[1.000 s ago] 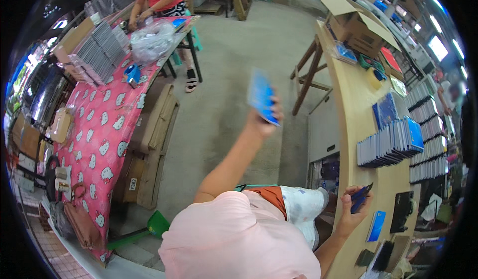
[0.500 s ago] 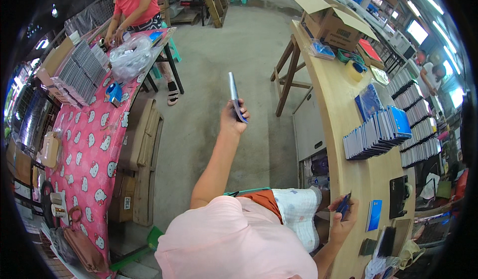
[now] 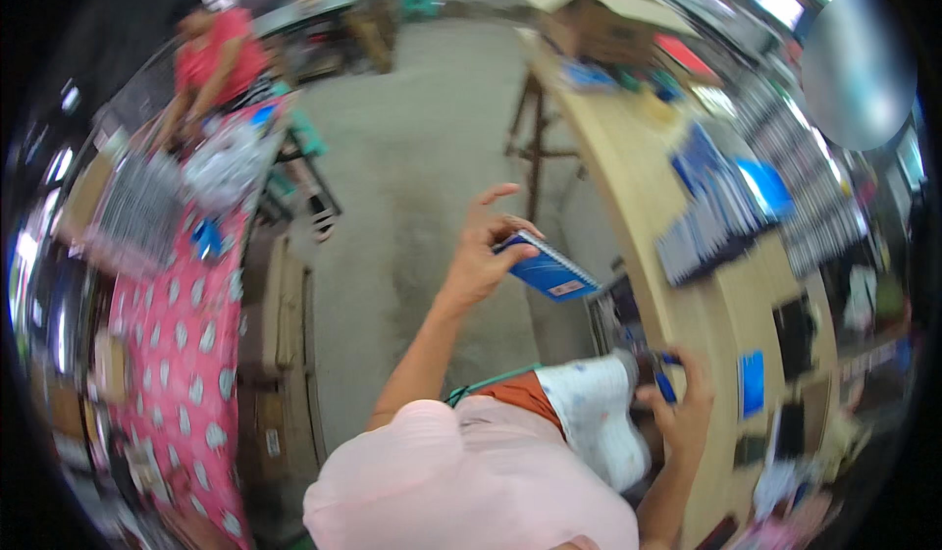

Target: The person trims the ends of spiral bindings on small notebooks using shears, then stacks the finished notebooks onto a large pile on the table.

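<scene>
My left hand (image 3: 481, 256) pinches a small blue spiral notebook (image 3: 554, 273) between thumb and fingers, out over the floor in front of me. Its wire binding runs along the upper edge and a pale label shows near one corner. At the near edge of the wooden table, my right hand (image 3: 679, 408) is closed around a small blue-handled tool (image 3: 666, 381) with a dark tip; blur hides its exact kind. A blue notebook (image 3: 752, 385) lies flat on the table to the right of that hand. Farther along stands a row of blue notebooks (image 3: 711, 218) on edge.
An open cardboard box (image 3: 589, 30) sits at the table's far end. Rows of stacked notebooks (image 3: 805, 177) line the right side. On the left, a pink-covered table (image 3: 172, 354) carries notebook stacks and a plastic bag (image 3: 231, 162); a person in red (image 3: 218, 64) works there.
My left hand has come down and rightward, nearer the table, and the notebook now shows its blue cover instead of its edge. My right hand has risen slightly. The whole view has shifted.
</scene>
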`<state>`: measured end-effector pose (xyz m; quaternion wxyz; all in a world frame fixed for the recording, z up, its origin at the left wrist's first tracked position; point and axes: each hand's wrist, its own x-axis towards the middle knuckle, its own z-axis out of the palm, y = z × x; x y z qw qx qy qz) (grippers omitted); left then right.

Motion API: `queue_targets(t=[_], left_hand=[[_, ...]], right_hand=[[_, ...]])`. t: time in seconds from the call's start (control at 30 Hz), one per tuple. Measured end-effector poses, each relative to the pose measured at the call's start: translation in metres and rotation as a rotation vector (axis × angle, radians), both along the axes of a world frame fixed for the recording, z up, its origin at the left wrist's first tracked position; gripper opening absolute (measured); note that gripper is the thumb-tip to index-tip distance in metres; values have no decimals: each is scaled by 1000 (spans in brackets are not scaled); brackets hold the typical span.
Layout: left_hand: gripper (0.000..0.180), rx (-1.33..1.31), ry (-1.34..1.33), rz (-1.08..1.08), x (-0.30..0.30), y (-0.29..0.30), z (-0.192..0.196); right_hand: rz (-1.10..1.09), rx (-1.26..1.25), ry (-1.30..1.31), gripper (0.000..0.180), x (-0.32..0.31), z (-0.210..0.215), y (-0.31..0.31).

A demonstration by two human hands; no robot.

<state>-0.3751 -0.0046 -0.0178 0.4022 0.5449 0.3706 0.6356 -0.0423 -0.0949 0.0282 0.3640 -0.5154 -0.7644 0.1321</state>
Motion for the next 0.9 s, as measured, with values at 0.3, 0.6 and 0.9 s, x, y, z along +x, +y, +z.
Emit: queue_targets(t=[0.3,0.6,0.9], left_hand=[[36,-4,-87,-595,101,12,-1],[60,-182,32,-770,136,24,2],[60,-249,169,-899,154,44,7]], right_hand=[[-33,264,-363,56,23,43,37],[-29,268,-447,53,42,21,50],[-65,242,-504,49,55,12,61]])
